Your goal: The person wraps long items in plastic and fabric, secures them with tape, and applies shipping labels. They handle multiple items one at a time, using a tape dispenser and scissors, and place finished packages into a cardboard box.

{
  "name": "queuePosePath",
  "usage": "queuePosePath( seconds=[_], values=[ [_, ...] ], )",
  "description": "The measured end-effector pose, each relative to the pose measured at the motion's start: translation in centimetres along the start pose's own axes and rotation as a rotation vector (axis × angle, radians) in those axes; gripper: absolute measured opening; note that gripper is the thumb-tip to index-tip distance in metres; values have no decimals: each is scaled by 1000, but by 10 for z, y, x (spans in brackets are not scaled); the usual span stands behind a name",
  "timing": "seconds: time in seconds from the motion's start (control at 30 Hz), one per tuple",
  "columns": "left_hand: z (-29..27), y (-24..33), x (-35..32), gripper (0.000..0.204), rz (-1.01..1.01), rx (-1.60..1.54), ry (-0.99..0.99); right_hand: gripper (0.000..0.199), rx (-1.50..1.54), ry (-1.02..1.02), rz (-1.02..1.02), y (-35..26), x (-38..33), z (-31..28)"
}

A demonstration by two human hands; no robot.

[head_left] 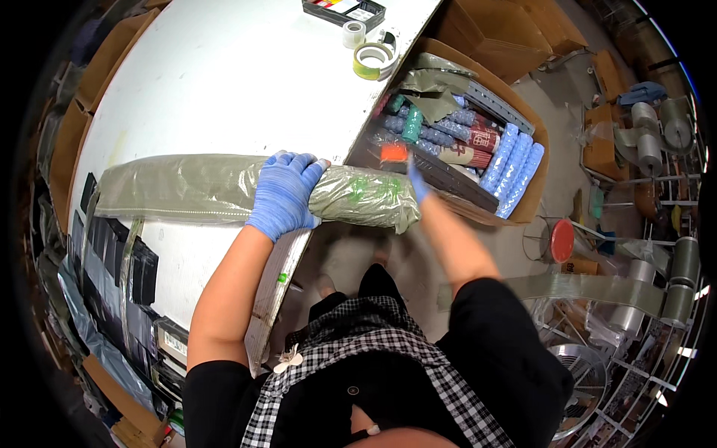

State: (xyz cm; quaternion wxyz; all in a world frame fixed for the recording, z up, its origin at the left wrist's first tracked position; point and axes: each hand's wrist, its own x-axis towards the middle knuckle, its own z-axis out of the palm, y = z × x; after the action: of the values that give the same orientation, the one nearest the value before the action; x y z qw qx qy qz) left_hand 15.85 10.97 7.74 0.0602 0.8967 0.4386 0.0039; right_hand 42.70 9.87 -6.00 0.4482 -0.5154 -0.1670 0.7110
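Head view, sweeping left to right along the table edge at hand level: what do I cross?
Flat end of the olive plastic bag → left hand in a blue glove → stuffed end of the bag → right hand, blurred → cardboard box of wrapped rolls → red-lidded container.

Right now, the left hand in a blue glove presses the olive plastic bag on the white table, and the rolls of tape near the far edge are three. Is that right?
Not quite: the head view shows two rolls of tape, not three. The left hand in a blue glove does press the olive plastic bag on the white table.
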Motion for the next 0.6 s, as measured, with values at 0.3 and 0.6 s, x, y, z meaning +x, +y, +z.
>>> queuePosePath(
  seconds=[0.3,0.6],
  values=[
    [-8,-9,14,91,-54,33,-146,89,-97,-372,-525,-80,-225,74],
    [7,0,-10,88,-35,-47,103,23,-153,-220,-697,-127,-18,61]
  ],
)
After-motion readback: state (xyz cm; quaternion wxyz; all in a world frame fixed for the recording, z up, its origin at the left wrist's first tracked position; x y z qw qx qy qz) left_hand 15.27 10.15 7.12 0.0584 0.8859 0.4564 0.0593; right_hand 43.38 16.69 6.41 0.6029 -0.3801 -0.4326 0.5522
